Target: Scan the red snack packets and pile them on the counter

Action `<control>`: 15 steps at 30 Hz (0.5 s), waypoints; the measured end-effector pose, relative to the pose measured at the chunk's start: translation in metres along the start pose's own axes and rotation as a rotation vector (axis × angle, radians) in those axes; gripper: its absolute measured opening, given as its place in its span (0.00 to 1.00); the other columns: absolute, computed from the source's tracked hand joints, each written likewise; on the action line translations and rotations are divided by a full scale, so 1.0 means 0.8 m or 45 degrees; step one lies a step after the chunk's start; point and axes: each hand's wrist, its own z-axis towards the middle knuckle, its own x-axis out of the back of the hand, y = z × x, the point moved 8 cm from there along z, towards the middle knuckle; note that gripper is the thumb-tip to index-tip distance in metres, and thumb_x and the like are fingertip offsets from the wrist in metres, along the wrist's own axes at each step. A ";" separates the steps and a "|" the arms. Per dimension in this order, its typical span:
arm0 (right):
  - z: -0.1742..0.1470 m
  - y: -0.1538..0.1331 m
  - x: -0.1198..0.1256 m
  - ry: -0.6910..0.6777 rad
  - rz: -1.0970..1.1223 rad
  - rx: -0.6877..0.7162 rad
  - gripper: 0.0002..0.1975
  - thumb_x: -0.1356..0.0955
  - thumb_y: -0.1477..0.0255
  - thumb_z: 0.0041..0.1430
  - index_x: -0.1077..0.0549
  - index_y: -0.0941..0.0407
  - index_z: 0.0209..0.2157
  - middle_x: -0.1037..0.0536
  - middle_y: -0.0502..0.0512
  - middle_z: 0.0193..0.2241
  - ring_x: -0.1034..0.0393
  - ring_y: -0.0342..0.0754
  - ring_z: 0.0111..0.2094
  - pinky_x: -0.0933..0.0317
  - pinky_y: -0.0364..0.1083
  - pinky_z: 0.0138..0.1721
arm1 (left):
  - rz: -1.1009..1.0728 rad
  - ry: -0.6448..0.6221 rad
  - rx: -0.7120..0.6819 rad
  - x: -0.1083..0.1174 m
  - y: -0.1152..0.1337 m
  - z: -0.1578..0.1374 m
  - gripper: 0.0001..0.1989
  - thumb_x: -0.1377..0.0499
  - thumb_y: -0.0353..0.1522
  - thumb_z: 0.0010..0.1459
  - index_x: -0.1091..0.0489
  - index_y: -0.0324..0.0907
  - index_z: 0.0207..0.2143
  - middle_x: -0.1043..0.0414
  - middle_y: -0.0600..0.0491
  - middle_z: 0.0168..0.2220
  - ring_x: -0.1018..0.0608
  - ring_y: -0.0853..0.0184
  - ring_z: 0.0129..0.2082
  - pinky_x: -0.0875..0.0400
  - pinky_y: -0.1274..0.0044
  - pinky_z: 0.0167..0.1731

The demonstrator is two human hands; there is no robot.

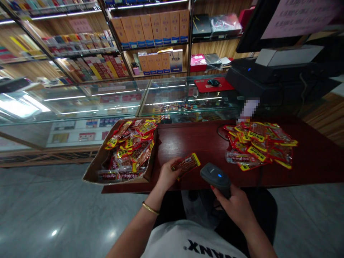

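Between the fingers of my left hand is a red and yellow snack packet, held by its left end just above the dark red counter. My right hand is wrapped round the handle of a grey barcode scanner with a blue light on top. The scanner's head points left at the packet, a small gap apart from it. To the left, a cardboard box holds many similar packets. A loose pile of packets lies on the counter to the right.
The dark red counter runs in front of me. Behind it stands a glass display case with a red mat and a mouse on top. A monitor rises at the right. Stocked shelves line the back wall.
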 end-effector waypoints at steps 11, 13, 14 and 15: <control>-0.008 0.004 0.004 0.023 -0.049 0.023 0.17 0.33 0.57 0.60 0.19 0.53 0.38 0.14 0.57 0.32 0.18 0.58 0.35 0.26 0.50 0.41 | 0.262 0.117 -0.150 0.008 0.023 -0.011 0.29 0.41 0.21 0.51 0.27 0.42 0.56 0.24 0.47 0.56 0.22 0.60 0.55 0.32 0.65 0.60; -0.008 0.004 0.004 0.021 -0.067 0.033 0.17 0.34 0.57 0.61 0.19 0.53 0.37 0.14 0.57 0.32 0.18 0.58 0.35 0.26 0.50 0.41 | 0.265 0.127 -0.149 0.008 0.023 -0.011 0.29 0.42 0.21 0.50 0.27 0.41 0.56 0.24 0.47 0.56 0.22 0.59 0.55 0.32 0.65 0.60; -0.008 0.004 0.005 0.023 -0.075 0.038 0.17 0.34 0.57 0.61 0.19 0.53 0.37 0.14 0.57 0.32 0.18 0.58 0.35 0.26 0.50 0.41 | 0.258 0.134 -0.148 0.008 0.022 -0.011 0.29 0.42 0.20 0.50 0.27 0.41 0.56 0.24 0.47 0.55 0.22 0.59 0.55 0.32 0.65 0.61; -0.008 0.004 0.005 0.024 -0.078 0.042 0.17 0.34 0.57 0.61 0.19 0.53 0.37 0.14 0.58 0.32 0.18 0.58 0.36 0.26 0.50 0.41 | 0.247 0.142 -0.146 0.009 0.022 -0.012 0.29 0.42 0.20 0.50 0.27 0.41 0.55 0.24 0.46 0.55 0.22 0.59 0.55 0.33 0.65 0.61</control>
